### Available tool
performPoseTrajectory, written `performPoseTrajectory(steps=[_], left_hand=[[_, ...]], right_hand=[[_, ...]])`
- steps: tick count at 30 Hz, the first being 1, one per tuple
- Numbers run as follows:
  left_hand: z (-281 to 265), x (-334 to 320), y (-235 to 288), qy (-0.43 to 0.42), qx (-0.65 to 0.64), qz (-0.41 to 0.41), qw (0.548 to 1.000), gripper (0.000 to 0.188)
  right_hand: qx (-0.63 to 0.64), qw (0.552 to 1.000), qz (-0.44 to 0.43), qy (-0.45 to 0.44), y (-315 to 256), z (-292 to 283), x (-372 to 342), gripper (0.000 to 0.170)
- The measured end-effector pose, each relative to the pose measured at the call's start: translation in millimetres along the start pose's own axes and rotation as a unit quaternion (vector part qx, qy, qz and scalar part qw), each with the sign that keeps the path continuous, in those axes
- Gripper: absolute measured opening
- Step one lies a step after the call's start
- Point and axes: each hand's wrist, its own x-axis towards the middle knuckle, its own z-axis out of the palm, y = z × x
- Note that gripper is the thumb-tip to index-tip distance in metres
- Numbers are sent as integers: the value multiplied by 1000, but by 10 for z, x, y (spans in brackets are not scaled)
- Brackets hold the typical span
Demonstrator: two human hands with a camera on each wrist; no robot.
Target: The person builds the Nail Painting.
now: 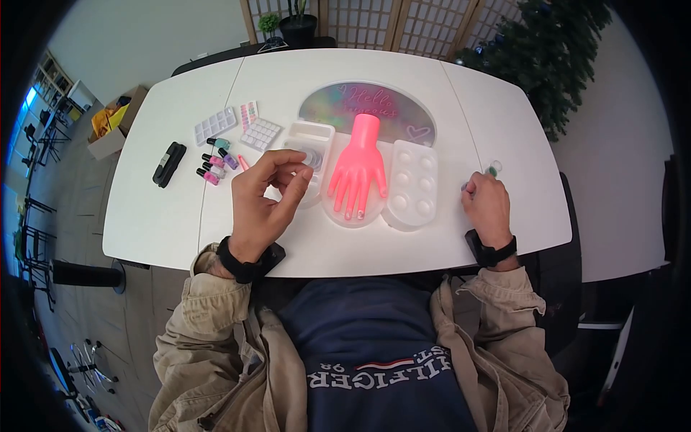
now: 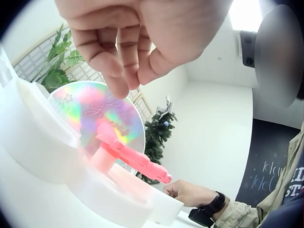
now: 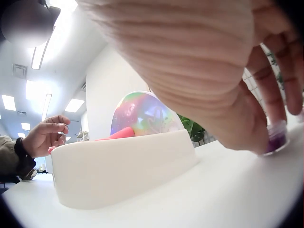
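Note:
My left hand (image 1: 266, 201) hovers over the left white tray (image 1: 327, 130), its fingers loosely bent and the thumb near them; no held thing can be made out in the left wrist view. Beyond its fingertips, a small clear round item (image 1: 314, 160) shows in the tray. On the right of the table, my right hand (image 1: 488, 209) pinches a small clear jar with purple contents (image 3: 276, 138) at the tabletop. A small green item (image 1: 492, 171) is just beyond that hand. Between the hands, a pink model hand (image 1: 358, 167) lies palm down, fingers toward me.
A white tray with round wells (image 1: 414, 183) flanks the model hand; an iridescent half-round panel (image 1: 324, 108) stands behind. Nail polish bottles (image 1: 209, 176), a black case (image 1: 169, 165) and compartment boxes (image 1: 215, 125) lie at the left of the table.

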Motion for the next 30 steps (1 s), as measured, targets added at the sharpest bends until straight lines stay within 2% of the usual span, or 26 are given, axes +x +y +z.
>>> performPoseTrajectory(steps=[3, 6, 10, 16, 19, 25, 30], left_hand=[[-23, -3, -7, -23, 21, -11, 999, 25], [-13, -8, -7, -25, 27, -15, 999, 25], [4, -1, 2, -26, 25, -11, 999, 24], [-8, 1, -6, -30, 27, 3, 999, 23], [-12, 7, -8, -43, 32, 0, 999, 21], [5, 9, -26, -50, 39, 7, 998, 19], [8, 3, -33, -55, 38, 0, 998, 19]], right_hand=[[54, 997, -15, 44, -109, -61, 18, 12], [165, 978, -73, 101, -344, -176, 73, 14], [250, 949, -173, 89, -587, -132, 98, 22], [233, 939, -241, 72, -748, -54, 189, 21], [238, 945, -218, 55, -752, -9, 188, 20], [248, 942, -226, -3, -806, -103, 198, 29], [172, 950, -261, 14, -836, -48, 195, 36]])
